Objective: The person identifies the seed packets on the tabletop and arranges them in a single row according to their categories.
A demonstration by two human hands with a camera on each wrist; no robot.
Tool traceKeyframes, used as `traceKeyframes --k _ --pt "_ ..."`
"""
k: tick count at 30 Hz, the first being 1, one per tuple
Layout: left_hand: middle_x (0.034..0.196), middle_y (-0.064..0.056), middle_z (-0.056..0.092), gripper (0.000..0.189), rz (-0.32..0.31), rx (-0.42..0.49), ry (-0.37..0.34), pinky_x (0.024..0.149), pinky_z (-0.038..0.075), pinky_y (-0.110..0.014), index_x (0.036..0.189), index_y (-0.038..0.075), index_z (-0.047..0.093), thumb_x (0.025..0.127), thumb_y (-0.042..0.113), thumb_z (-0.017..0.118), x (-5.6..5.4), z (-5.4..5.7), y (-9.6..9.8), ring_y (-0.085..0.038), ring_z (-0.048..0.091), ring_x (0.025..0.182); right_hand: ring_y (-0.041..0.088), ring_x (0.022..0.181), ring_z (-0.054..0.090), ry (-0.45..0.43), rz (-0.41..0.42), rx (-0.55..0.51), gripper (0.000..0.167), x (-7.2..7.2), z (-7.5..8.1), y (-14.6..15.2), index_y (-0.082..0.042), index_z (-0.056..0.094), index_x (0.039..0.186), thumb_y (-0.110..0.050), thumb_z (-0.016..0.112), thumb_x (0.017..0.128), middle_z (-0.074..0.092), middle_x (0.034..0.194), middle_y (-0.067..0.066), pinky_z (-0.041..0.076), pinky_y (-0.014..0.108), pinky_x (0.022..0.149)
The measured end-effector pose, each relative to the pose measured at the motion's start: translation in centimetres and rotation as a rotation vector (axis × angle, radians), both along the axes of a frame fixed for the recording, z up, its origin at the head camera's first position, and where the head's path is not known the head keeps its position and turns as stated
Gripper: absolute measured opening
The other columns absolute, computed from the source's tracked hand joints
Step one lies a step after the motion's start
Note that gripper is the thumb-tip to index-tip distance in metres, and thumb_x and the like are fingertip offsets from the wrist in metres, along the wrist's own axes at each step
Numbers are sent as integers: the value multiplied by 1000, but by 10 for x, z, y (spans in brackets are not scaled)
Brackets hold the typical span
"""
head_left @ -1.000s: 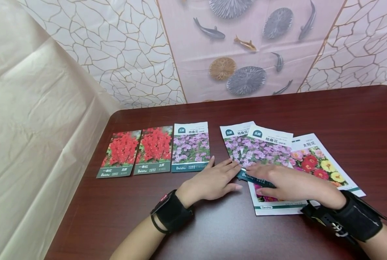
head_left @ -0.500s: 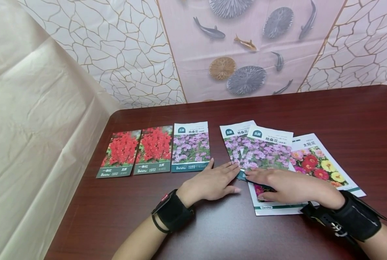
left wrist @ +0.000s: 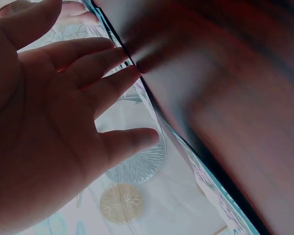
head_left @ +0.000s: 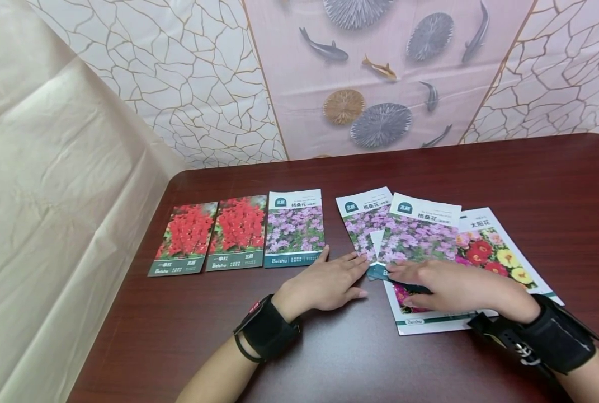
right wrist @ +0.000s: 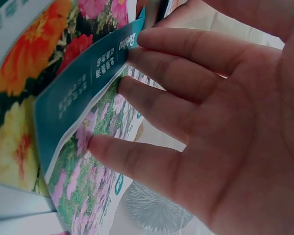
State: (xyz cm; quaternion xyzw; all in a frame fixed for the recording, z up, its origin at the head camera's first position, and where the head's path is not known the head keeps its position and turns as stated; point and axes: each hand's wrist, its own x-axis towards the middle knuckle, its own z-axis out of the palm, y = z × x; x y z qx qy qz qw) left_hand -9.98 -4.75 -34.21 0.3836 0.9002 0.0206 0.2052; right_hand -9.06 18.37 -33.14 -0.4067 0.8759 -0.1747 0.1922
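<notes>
My right hand (head_left: 455, 285) rests on the upper purple-flower seed packet (head_left: 422, 232), its straight fingertips (right wrist: 100, 145) touching the front. Part of the packet's teal bottom band lies under that hand. Beside it, my left hand (head_left: 324, 282) lies with fingers extended, the tips at the lower corner of another purple-flower seed packet (head_left: 362, 221). The upper packet overlaps this one's right side. Beneath both hands' area, larger white-bordered packets with mixed bright flowers (head_left: 500, 257) are partly covered.
To the left stand in a row two red-flower seed packets (head_left: 188, 232) and one purple-flower packet (head_left: 295, 229), lying flat on the dark wooden table (head_left: 203, 319). A patterned cloth (head_left: 309, 95) hangs behind the table's back edge.
The upper purple-flower packet has slid a little right along with my right hand, widening the gap that shows a white wedge. The packet under it has shifted slightly left. My left hand has barely moved.
</notes>
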Motion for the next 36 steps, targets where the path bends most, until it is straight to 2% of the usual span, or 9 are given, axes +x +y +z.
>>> traceKeyframes --k 8,16,23,36 --pt "149 3 24 56 -10 -14 46 108 8 -52 144 15 29 96 42 40 1 -1 0 -11 16 136 33 118 46 1 -11 11 45 -1 0 1 0 56 124 -25 61 88 54 126 14 38 53 92" --pt "150 0 19 53 -38 -59 79 107 9 -53 144 23 30 96 44 39 4 -1 1 -16 14 137 33 119 46 98 23 -32 46 4 1 -4 -3 56 125 -29 61 88 55 125 11 40 52 91" --pt "151 2 16 52 -34 -86 65 107 10 -55 144 29 28 96 44 38 5 -1 1 -17 10 138 35 123 41 -14 73 -8 47 8 -2 -7 -6 53 129 -29 60 88 51 131 8 35 55 94" --pt "151 5 14 51 -34 -86 40 107 7 -56 144 30 27 96 43 39 4 0 -2 -17 10 138 36 124 38 -84 45 60 48 3 -1 1 -7 53 129 -34 59 89 49 132 8 33 56 94"
